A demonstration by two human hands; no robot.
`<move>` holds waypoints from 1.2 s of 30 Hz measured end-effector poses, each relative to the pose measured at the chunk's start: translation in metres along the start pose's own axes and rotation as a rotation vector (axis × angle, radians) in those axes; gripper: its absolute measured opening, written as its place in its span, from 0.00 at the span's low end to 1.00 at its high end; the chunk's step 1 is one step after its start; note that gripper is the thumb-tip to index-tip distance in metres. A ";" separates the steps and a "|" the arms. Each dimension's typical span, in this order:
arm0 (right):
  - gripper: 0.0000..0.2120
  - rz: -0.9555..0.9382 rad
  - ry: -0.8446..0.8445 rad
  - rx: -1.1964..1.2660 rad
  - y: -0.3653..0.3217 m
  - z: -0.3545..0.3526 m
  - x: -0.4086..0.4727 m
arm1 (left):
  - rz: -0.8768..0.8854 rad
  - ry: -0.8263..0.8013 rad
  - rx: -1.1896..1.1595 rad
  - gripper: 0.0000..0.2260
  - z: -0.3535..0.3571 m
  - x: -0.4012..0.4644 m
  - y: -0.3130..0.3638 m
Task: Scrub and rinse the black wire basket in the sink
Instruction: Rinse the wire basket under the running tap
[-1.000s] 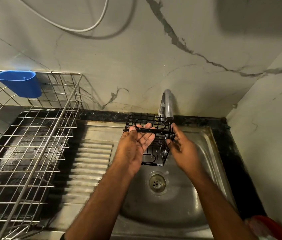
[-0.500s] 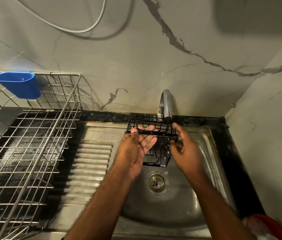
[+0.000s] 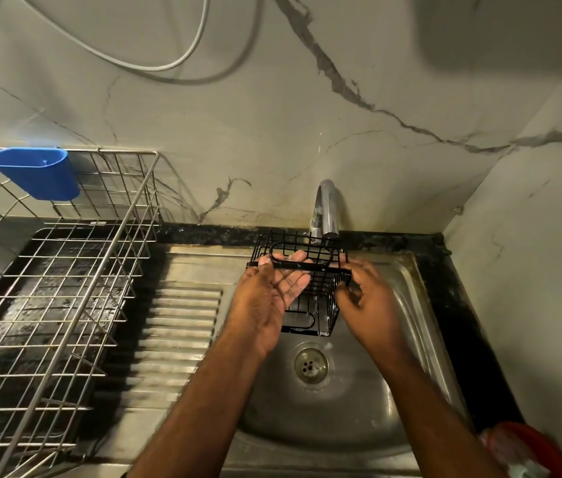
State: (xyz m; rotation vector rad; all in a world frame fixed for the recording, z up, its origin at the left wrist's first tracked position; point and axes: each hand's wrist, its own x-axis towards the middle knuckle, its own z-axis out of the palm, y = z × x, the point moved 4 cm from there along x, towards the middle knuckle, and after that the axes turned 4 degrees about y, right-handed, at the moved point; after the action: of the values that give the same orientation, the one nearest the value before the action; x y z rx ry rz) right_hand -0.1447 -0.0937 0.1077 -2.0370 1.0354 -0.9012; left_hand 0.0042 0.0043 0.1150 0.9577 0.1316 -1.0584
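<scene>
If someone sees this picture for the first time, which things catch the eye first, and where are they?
In the middle, two bare hands, left hand and right hand, hold a black wire basket under the chrome tap, above the steel sink. At the far left, a blue plastic cup hangs on a large wire dish rack.

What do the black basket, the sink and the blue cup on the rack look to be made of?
Black basket: thin metal wire with a black coating, likely painted or powder-coated; open grid, dull sheen.
Sink: probably stainless steel; brushed grey, soft reflections, pressed drain ribs.
Blue cup: plastic by the look; uniform opaque blue, smooth moulded walls.
</scene>
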 end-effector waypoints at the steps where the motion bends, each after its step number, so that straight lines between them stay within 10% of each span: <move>1: 0.20 -0.004 0.000 0.005 0.000 0.000 0.000 | -0.001 0.000 -0.004 0.17 0.000 0.000 0.000; 36: 0.20 -0.037 -0.029 0.100 0.002 0.000 0.004 | 0.001 0.002 0.005 0.18 0.000 -0.001 0.000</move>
State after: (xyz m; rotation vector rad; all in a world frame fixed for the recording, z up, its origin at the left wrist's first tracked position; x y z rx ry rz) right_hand -0.1440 -0.0983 0.1075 -1.9862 0.9212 -0.9211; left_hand 0.0035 0.0054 0.1157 0.9632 0.1297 -1.0570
